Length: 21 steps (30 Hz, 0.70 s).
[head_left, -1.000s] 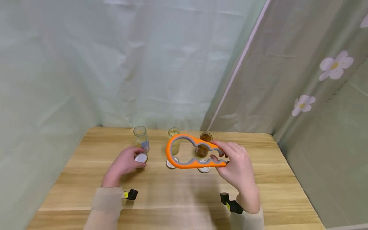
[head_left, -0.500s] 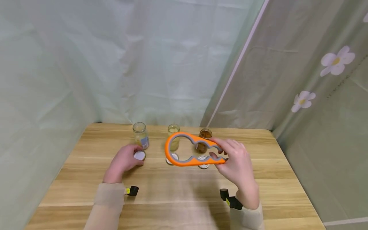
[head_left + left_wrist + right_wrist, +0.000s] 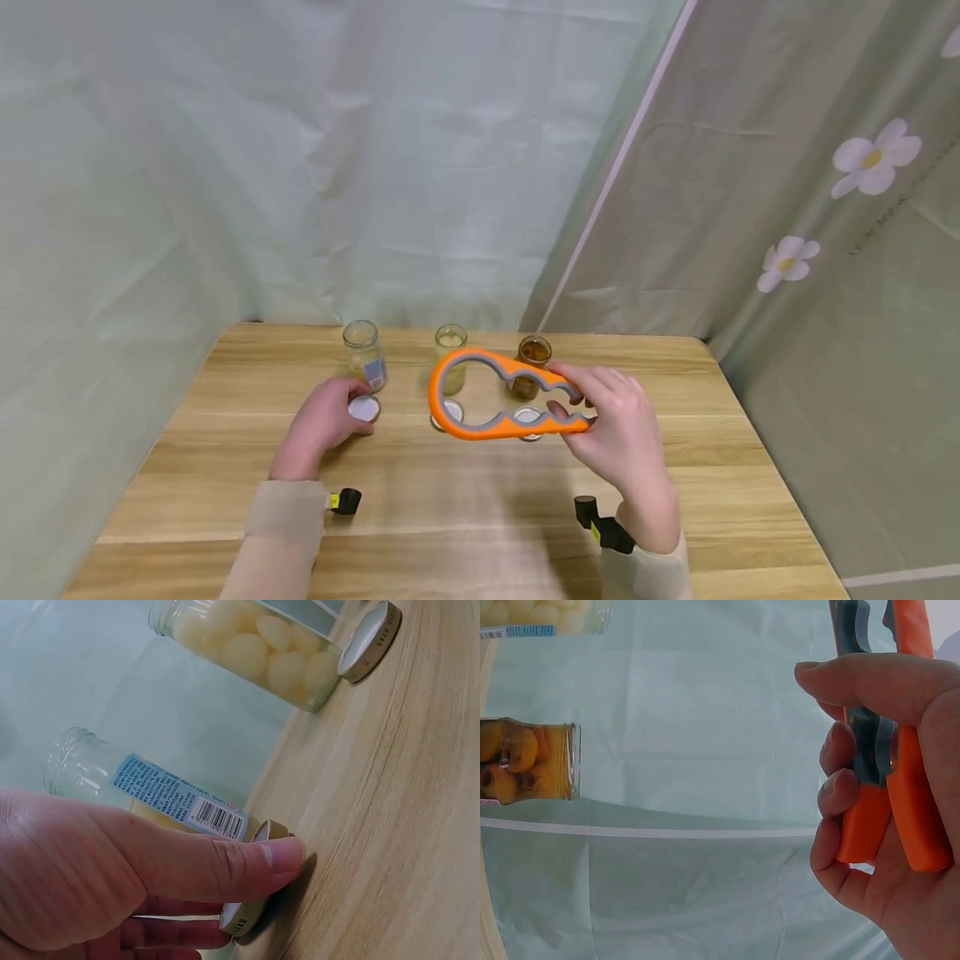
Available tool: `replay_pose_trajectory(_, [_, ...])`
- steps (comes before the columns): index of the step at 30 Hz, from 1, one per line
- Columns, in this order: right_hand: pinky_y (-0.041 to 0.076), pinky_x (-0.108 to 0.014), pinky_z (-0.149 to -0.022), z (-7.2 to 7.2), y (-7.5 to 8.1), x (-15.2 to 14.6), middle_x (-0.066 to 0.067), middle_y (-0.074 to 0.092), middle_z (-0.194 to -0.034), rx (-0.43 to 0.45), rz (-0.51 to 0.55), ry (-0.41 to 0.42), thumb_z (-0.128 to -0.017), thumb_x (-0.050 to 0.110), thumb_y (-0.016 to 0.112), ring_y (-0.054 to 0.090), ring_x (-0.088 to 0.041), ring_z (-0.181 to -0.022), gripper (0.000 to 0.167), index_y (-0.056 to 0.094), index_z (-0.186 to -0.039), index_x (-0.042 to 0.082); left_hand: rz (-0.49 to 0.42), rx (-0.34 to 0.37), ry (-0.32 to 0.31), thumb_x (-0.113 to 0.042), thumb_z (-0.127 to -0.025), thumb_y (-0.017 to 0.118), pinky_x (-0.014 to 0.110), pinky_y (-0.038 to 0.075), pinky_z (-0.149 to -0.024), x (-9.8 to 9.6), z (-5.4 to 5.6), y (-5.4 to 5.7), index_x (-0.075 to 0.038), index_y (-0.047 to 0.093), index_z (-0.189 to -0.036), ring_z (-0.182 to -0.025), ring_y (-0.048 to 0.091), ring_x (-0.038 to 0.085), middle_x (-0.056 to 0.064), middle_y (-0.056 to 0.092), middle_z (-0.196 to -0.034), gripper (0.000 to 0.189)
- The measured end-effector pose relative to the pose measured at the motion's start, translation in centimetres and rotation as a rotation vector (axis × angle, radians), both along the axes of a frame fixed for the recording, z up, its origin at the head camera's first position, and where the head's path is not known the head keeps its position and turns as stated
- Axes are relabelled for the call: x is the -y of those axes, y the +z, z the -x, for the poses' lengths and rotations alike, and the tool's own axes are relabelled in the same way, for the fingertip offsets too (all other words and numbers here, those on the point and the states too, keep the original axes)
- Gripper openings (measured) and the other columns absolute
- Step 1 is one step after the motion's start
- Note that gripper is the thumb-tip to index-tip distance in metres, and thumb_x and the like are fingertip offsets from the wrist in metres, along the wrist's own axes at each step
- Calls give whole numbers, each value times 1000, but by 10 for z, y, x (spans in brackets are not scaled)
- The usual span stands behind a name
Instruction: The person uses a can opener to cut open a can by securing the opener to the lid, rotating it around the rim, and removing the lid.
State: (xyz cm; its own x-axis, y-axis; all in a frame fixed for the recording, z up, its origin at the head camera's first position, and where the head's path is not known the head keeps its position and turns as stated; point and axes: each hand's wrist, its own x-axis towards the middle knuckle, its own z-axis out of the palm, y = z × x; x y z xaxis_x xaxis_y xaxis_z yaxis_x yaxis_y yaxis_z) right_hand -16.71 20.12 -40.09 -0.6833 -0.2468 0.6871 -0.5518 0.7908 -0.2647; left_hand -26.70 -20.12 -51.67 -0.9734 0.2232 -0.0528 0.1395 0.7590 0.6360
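Observation:
At the left of the table in the head view, my left hand point(image 3: 322, 421) pinches a round jar lid point(image 3: 364, 409) between thumb and fingers. The lid lies white inside up, low at the wood, right before a glass jar with a blue label point(image 3: 180, 799). My right hand point(image 3: 618, 425) grips an orange jar opener point(image 3: 437, 392) with grey toothed inner edges, raised in front of the other jars. Fingers wrap its two handles in the right wrist view. Behind the opener stand an uncovered jar of pale round fruit point(image 3: 262, 649) and one of brown fruit point(image 3: 525, 761).
Two more lids, a middle lid point(image 3: 452, 411) and a right lid point(image 3: 527, 412), lie in front of their jars, partly covered by the opener in the head view. The wooden table point(image 3: 420, 533) ends at the back against a pale curtain point(image 3: 420, 167).
My left hand has shifted slightly with the lid still pinched. The right hand holds the jar opener in nearly the same place. The head view has tilted a little.

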Motion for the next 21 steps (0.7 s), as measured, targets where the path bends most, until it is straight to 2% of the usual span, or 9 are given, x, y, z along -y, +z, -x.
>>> replay_pose_trajectory(6, [47,-39,-73,1,1,-3,8,68,-85,-16,-2,-2,-80,9,88,57,-14,-73,47,79,-125,18,-4,-16,-8,-11,-73,99,56,52,-90,0,1,-1,5,72,-119,-100,63,35,20,71,-117,56])
replay_pose_trajectory(10, [48,-39,-70,-1,0,-8,6,70,-85,-47,21,-14,-78,5,88,59,-14,-72,49,79,-124,17,-10,-12,2,-17,-74,99,57,52,-92,1,-3,2,3,72,-123,-105,64,37,22,70,-122,60])
replay_pose_trajectory(16, [51,-36,-65,-4,2,-15,4,70,-84,-83,72,-73,-76,4,89,61,-10,-69,48,79,-122,15,1,-23,20,-24,-75,98,62,50,-94,7,-13,15,1,70,-130,-117,63,45,27,68,-130,66])
replay_pose_trajectory(21, [50,-31,-59,-5,2,-16,4,64,-80,-24,154,-129,-79,8,92,58,-10,-66,45,78,-121,13,-13,-1,28,-30,-79,96,57,52,-87,16,-17,33,-1,69,-134,-112,63,45,28,67,-130,67])
